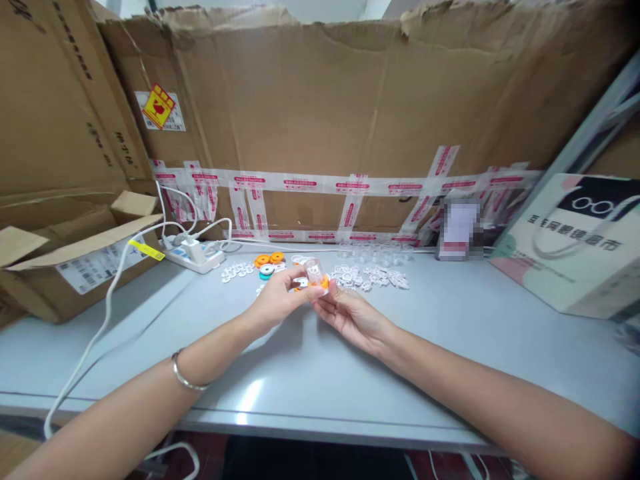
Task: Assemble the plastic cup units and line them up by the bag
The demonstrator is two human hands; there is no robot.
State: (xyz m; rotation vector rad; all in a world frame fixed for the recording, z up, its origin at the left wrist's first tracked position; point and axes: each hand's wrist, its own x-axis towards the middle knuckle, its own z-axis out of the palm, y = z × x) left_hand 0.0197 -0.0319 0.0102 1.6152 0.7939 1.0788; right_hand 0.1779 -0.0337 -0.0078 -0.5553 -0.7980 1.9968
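Over the middle of the grey table, a clear cup-like piece with an orange base [315,272] is held between both hands. My left hand [285,292], with a silver bangle on its wrist, closes its fingers around the clear part and the base. Thumb and fingers of my right hand [350,315] grip the orange base from the right. Just beyond the hands lie orange discs [269,259], a white and teal disc [267,270], small white pieces [237,271], a pile of white cut-out pieces [385,277] and a row of clear cups [375,253].
A large cardboard box [320,100] stands behind the table [280,393]. At left are an open carton [100,260], a power strip [197,257] and a white cable [107,300]. A phone [456,230] and a paper bag [570,247] stand at right.
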